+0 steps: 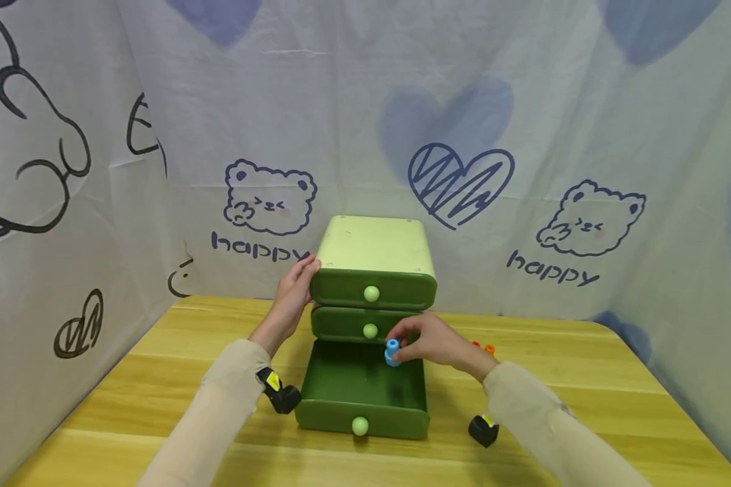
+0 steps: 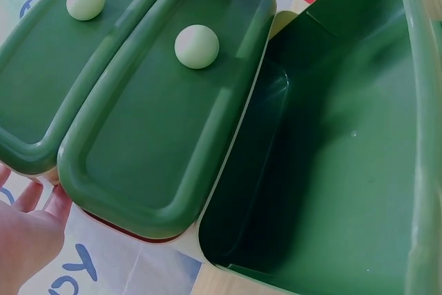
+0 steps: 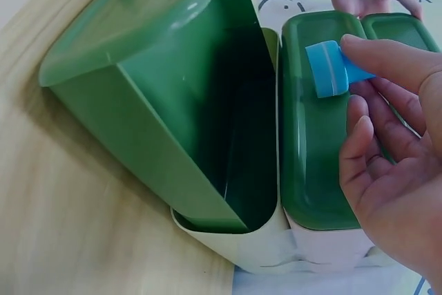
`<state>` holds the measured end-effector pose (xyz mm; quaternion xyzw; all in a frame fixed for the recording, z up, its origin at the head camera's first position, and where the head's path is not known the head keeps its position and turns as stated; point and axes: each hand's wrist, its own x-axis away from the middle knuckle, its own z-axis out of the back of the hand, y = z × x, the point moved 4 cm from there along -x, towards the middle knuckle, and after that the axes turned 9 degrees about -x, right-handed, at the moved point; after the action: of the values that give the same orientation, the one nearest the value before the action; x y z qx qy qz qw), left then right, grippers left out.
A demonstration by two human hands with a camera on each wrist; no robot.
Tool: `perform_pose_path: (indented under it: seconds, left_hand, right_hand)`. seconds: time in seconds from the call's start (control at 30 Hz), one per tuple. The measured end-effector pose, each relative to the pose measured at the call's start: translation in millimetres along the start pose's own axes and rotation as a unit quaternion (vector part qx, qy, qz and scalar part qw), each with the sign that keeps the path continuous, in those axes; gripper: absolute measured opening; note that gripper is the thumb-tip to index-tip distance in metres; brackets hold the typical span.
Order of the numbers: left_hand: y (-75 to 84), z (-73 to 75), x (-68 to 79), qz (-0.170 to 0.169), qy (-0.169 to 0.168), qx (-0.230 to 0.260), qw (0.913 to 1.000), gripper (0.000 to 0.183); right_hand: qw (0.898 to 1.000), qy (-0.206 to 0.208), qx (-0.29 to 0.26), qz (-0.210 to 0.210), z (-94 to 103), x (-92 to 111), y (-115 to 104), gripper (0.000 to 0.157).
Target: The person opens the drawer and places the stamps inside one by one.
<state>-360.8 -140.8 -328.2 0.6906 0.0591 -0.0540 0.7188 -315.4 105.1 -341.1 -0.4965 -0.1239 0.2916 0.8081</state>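
Note:
A green cabinet (image 1: 378, 243) with three drawers stands on the table, its pale green top facing up. Its bottom drawer (image 1: 359, 385) is pulled out, and the bare green floor of it shows. My left hand (image 1: 294, 294) rests against the cabinet's upper left side, fingers fairly straight in the left wrist view. Over the right part of the open drawer, my right hand (image 1: 429, 341) pinches a small blue stepped plastic piece (image 1: 392, 353) between thumb and fingers. In the right wrist view this blue piece (image 3: 327, 68) shows its wide banded end.
Small red and orange pieces (image 1: 490, 350) lie on the wooden table (image 1: 560, 419) behind the right wrist. The two upper drawers (image 1: 341, 323) are closed, each with a round pale knob. A printed white cloth (image 1: 353, 122) hangs around the table's back and sides.

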Motion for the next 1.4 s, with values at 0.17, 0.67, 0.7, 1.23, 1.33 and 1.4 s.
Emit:
perform_pose_path:
  seconds: [0.17,0.67,0.7,1.23,1.33,1.4]
  left_hand:
    - [-2.7,2.5,-0.3,0.003,0.002,0.001,1.0000,0.058]
    - [1.3,1.4,-0.8,-0.009,0.001,0.011,0.9999,0.059]
    - [1.2,1.6,-0.8,-0.009,0.003,0.013,0.9999,0.058]
    - [-1.5,0.4,0.5,-0.003,0.004,0.008,1.0000,0.057]
    - [-1.0,0.5,1.2,-0.005,0.008,0.011,0.9999,0.057]
    - [-2.0,1.0,1.5,-0.003,0.011,0.011,0.9999,0.057]
  right_hand:
    - [1.000,-0.016,-0.006,-0.015,-3.1,-7,0,0.022]
    - [0.994,-0.102,0.012,-0.022,-24.9,-23,12,0.016]
    - [0.994,-0.103,0.013,-0.018,-26.3,-24,13,0.016]
    - [0.993,-0.117,-0.002,0.005,-54.0,-32,35,0.018]
    - [0.992,-0.124,-0.009,-0.003,-55.7,-34,38,0.019]
    - [0.991,-0.130,-0.011,-0.014,-57.7,-36,40,0.019]
